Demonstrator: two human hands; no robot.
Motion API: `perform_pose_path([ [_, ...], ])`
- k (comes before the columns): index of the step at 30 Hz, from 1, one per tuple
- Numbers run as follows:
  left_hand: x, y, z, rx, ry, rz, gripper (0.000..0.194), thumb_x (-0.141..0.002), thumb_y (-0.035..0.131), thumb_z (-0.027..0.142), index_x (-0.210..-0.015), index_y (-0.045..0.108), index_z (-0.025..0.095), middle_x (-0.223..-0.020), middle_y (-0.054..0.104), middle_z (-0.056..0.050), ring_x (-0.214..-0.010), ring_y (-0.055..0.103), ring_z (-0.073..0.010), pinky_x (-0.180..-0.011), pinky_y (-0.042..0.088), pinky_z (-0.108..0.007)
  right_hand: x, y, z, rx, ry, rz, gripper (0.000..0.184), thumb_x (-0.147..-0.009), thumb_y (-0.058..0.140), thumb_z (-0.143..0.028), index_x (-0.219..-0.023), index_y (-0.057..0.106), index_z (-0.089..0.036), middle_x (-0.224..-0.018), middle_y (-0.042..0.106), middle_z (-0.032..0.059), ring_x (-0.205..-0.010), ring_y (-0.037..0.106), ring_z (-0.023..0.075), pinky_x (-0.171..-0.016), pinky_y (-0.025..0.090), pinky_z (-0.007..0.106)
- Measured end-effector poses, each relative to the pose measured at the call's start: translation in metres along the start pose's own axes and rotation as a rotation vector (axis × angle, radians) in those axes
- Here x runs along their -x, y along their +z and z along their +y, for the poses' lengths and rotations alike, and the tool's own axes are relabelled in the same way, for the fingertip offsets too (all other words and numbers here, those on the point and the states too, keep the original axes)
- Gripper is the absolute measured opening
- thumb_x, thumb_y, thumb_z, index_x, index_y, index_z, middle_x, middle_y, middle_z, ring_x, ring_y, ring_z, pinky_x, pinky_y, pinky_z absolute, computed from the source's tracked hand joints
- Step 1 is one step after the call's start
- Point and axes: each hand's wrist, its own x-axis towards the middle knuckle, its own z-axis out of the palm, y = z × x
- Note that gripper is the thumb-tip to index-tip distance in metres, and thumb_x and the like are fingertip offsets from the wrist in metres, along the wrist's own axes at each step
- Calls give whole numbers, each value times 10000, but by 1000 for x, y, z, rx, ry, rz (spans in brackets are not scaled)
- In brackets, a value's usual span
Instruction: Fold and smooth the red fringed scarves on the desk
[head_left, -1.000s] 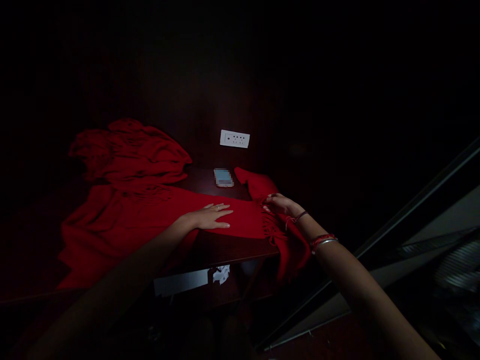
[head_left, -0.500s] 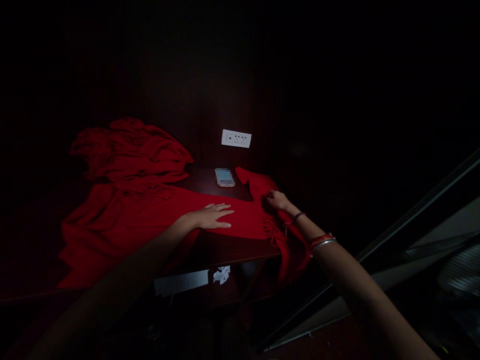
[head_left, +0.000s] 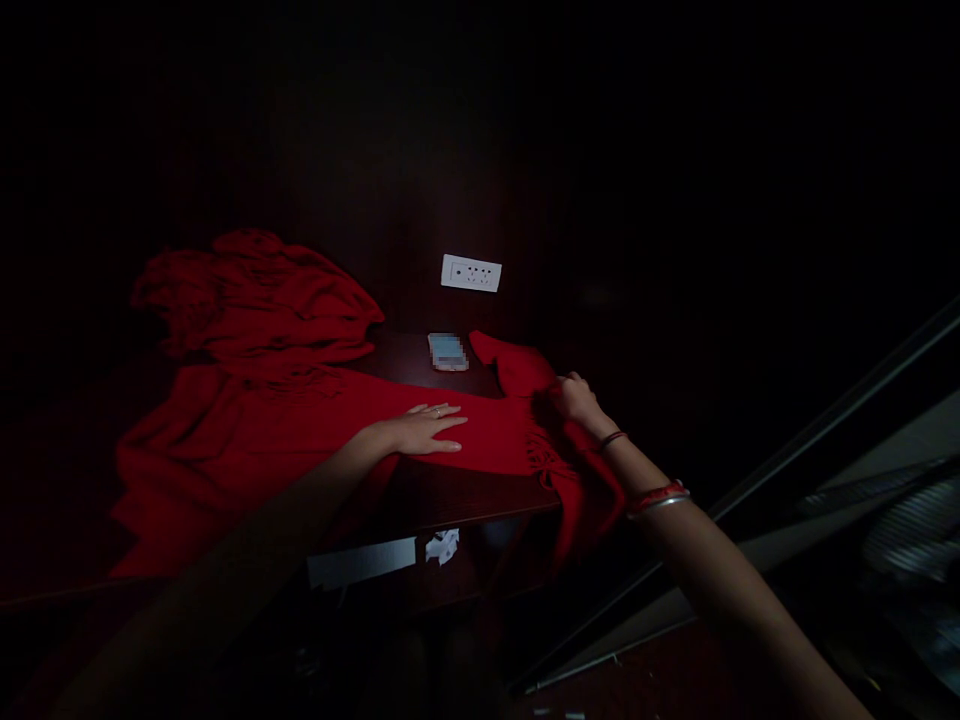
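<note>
A red fringed scarf (head_left: 480,425) lies stretched across the dark table, its tasselled end toward the right. My left hand (head_left: 420,430) rests flat on the scarf, fingers spread, a ring on one finger. My right hand (head_left: 577,398) is closed in a fist at the right, just beyond the tassels, on red fabric; its fingertips are partly hidden. More red cloth (head_left: 517,368) lies behind and beneath the right hand and hangs over the table's right edge. A heap of crumpled red scarves (head_left: 277,300) sits at the back left.
A phone (head_left: 448,352) with a blurred screen lies at the back of the table (head_left: 457,505). Above it a white socket plate (head_left: 471,273) is set in the dark wall. White crumpled paper (head_left: 442,546) shows below the tabletop. A dark slanting frame stands at the right.
My right hand has moved a little to the right, away from the scarf's tassels. My left hand stays flat in the same place. The view has shifted slightly.
</note>
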Motion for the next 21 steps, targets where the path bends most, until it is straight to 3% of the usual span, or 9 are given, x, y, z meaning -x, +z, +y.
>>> perform_pose_path([
  [4,1,-1,4,-3,-21,-11,638,-733,267,608,-1270,199,271,-1352,128,-29,-1219,117,-203,-963,93,-376,40,-2,3,-187,-318,-253,382,-697,524,-334,-1037,523,-159,-1001,550,75,-884,512,151,-748,393,217],
  [6,1,-1,4,-6,-24,-10,630,-737,267,602,-1268,205,270,-1352,128,-28,-1220,115,-205,-962,94,-377,59,3,4,-268,-405,-284,507,-666,552,-350,-1116,455,-135,-1066,519,94,-923,498,164,-768,390,236],
  [8,1,-1,4,-10,-21,-7,621,-743,266,594,-1269,203,269,-1352,128,-30,-1219,115,-203,-962,98,-373,72,10,3,-258,-397,-219,504,-649,564,-267,-1122,443,-139,-1075,513,97,-934,492,170,-773,380,246],
  [12,1,0,2,-17,-8,-7,604,-755,261,579,-1270,200,270,-1353,128,-36,-1220,114,-196,-960,111,-362,77,15,-3,-191,-355,-86,276,-689,452,-116,-946,544,-161,-911,577,60,-821,526,142,-716,374,219],
  [17,2,0,1,-21,-10,-10,598,-756,259,579,-1269,196,278,-1352,132,-35,-1219,119,-197,-961,111,-364,68,2,-4,-160,-357,-1,198,-706,435,-111,-854,557,-155,-842,577,51,-766,517,131,-686,368,203],
  [21,2,-1,1,-20,-8,-12,589,-765,256,568,-1271,190,274,-1352,130,-41,-1220,115,-194,-960,113,-369,67,-11,7,64,-264,11,201,-729,399,-111,-789,587,-145,-869,549,105,-748,517,168,-654,375,255],
])
